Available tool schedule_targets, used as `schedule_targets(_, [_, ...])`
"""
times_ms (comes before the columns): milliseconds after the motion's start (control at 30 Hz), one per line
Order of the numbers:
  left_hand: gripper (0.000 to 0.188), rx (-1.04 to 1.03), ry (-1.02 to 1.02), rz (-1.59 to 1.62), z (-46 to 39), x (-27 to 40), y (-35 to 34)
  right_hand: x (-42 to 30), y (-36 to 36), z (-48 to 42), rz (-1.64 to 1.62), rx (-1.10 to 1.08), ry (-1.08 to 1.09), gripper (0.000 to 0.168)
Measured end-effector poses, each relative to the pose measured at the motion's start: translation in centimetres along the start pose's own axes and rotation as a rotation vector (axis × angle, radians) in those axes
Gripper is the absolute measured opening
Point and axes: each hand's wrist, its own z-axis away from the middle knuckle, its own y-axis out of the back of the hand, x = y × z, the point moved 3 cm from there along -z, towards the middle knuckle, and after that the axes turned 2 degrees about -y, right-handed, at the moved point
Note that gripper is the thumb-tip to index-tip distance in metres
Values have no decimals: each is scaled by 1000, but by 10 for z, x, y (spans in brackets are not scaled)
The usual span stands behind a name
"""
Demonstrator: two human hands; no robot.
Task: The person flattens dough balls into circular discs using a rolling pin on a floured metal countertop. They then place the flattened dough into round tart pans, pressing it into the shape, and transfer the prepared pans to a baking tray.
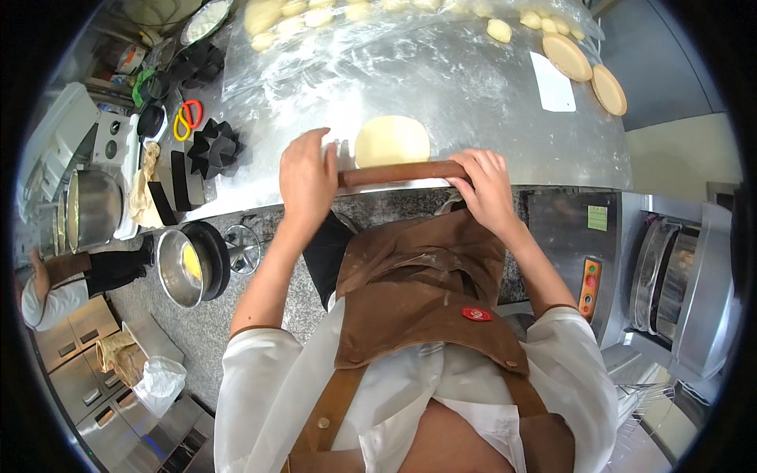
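Note:
A brown wooden rolling pin (399, 173) lies across the near edge of the steel worktable (473, 100). My left hand (307, 174) is at its left end, with the palm over the pin and the fingers pointing away from me. Around the right end curl the fingers of my right hand (485, 183). Just beyond the pin is a flat, rounded sheet of pale yellow dough (392, 141), its near edge touching or hidden by the pin. White flour is smeared over the tabletop.
Dough balls (319, 16) sit under plastic film at the back; one dough ball (499, 31) lies apart. Two tart shells (609, 90) and a white scraper (554, 83) lie right. Scissors (188, 120) and a star-shaped mould (213, 148) are left. A steel bowl (180, 269) stands below; another person (53, 295) is far left.

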Motion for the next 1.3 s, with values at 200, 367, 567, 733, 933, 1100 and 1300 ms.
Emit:
schedule_targets(200, [57, -136, -110, -202, -38, -9, -76, 40, -47, -95, 394, 34, -141, 68])
schedule_targets(367, [59, -159, -70, -235, -46, -16, -83, 50, -51, -115, 296, 27, -48, 66])
schedule_targets(567, [65, -334, -209, -28, 76, 16, -26, -29, -27, 45, 178, -127, -166, 72])
schedule_targets(733, [54, -136, -129, -167, -47, -7, -75, 36, -49, -93, 364, 57, -276, 69])
schedule_targets(933, [54, -131, -122, -158, -21, -1, -67, 32, -48, -75, 340, 60, -96, 66])
schedule_targets(1100, [69, -347, -265, -20, 74, 6, -31, -21, -31, 43, 202, -74, -165, 67])
schedule_targets(1300, [51, -22, -154, -204, -89, -29, -99, 52, -43, -109, 293, 104, -268, 64])
